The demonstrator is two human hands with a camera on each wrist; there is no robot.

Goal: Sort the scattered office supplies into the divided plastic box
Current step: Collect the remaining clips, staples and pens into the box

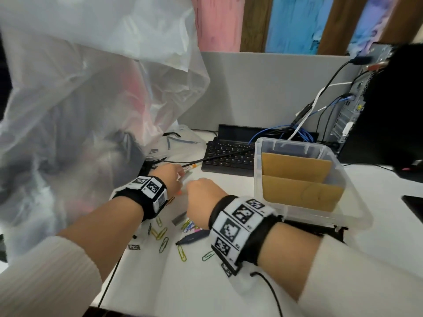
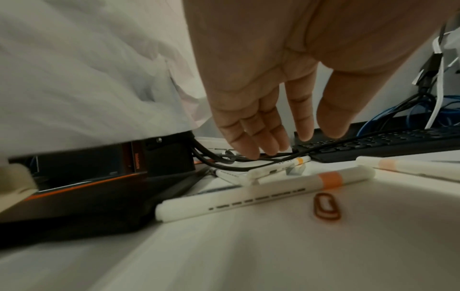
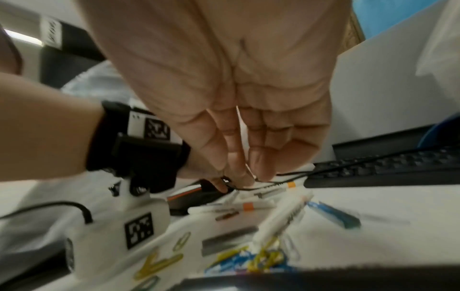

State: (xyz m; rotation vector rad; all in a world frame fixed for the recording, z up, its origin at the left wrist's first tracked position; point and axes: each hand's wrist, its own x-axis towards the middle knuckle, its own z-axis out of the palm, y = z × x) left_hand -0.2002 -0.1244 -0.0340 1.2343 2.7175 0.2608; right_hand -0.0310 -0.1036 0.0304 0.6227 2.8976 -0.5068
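Note:
Several white markers with orange bands (image 2: 263, 193) lie in a loose pile on the white desk (image 1: 206, 282), and a thin black cable (image 2: 248, 167) crosses them. My left hand (image 2: 286, 145) hangs over the pile with straight fingers and holds nothing. Beside it, my right hand (image 3: 251, 177) points down with fingertips drawn close together at the cable, and I see nothing gripped. Coloured paper clips (image 1: 163, 244), a grey staple strip (image 1: 179, 218) and a dark blue pen (image 1: 194, 237) lie under my wrists. The clear plastic box (image 1: 258, 170) with cardboard dividers (image 1: 295, 165) stands to the right.
A big translucent plastic bag (image 1: 91, 88) fills the left side. A black keyboard (image 1: 229, 154) lies behind the pile, with a computer tower (image 1: 377, 110) and tangled cables (image 1: 297, 131) at back right. A black device with an orange edge (image 2: 99, 187) sits left of the markers.

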